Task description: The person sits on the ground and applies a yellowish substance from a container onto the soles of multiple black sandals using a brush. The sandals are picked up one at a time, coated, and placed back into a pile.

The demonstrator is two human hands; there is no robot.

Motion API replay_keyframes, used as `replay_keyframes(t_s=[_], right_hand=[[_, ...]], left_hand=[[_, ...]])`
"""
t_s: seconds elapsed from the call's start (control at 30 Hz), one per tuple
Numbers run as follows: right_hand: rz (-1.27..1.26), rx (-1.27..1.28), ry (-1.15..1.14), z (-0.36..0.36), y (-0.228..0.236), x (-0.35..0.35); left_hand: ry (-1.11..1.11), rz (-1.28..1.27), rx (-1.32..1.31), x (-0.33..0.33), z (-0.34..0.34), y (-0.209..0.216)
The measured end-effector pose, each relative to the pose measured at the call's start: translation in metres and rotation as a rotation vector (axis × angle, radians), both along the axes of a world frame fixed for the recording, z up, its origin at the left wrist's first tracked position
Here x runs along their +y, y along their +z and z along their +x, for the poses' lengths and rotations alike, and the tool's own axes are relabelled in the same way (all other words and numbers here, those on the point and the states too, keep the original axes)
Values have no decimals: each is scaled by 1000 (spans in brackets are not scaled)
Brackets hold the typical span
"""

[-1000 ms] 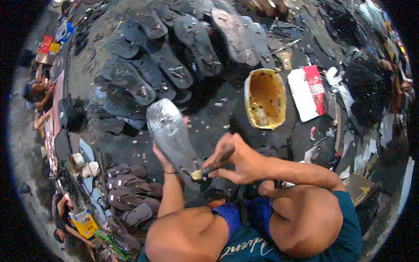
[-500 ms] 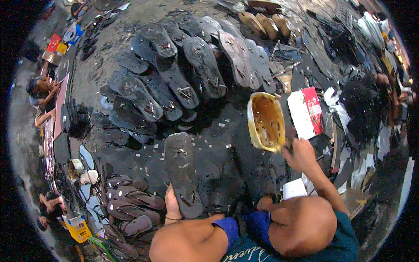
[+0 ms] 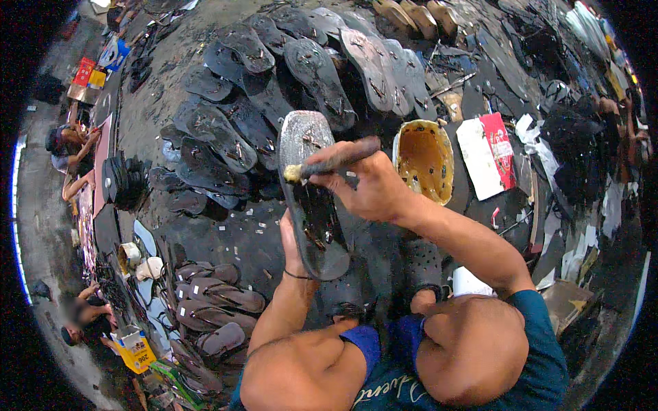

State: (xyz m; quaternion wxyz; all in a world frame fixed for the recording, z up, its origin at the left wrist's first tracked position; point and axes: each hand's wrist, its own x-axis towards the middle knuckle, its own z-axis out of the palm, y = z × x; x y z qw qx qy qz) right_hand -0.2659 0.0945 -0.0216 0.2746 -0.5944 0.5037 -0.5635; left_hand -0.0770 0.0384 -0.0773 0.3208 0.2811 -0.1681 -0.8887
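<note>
Right hand (image 3: 373,183): fingers were closed around a brush (image 3: 356,151) with a dark handle, thumb side toward the tip. The brush's pale tip touched the left edge of a dark sole (image 3: 310,212), in its upper half. Left hand (image 3: 290,240): grasped that same sole from its left side; the fingertips were hidden behind it, so their exact placement could not be told. Dark band (image 3: 297,276) on the left wrist.

Sole was held up in front of the person, toe to heel roughly along the line of sight, upper part whitish and shiny, rest dark, small strap ends showing on its face. Right forearm came in from the right.

Just beyond the right hand: an oval tub (image 3: 426,154), yellowish rim, amber-brown inside, partly covered by the hand in this view. Right of the tub, a white and red carton piece (image 3: 483,156). Ahead and to the left, overlapping rows of dark soles (image 3: 319,75), one paler and pinkish. Tan blocks (image 3: 419,19) at the top edge.

Lower left: a pile of brown sandals (image 3: 218,294) with small white tags, then a yellow box (image 3: 133,348). Far left, another person (image 3: 68,140) bent over a pink sheet (image 3: 103,164). Bare knees (image 3: 473,349) at the bottom.
</note>
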Motion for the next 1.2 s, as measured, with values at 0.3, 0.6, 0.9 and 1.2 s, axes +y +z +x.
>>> replay_keyframes(t_s=[0.3,0.6,0.9,1.2], right_hand=[[-86,212,-120,0,40,39],[-200,451,-65,-21,47,1],[-207,368,136,11,59,33],[294,368,-106,-1,17,84]], left_hand=[[55,-157,129,-10,10,19],[128,-79,-343,19,-34,55],[48,-80,-330,-29,1,26],[-46,-138,-128,-119,-67,22]])
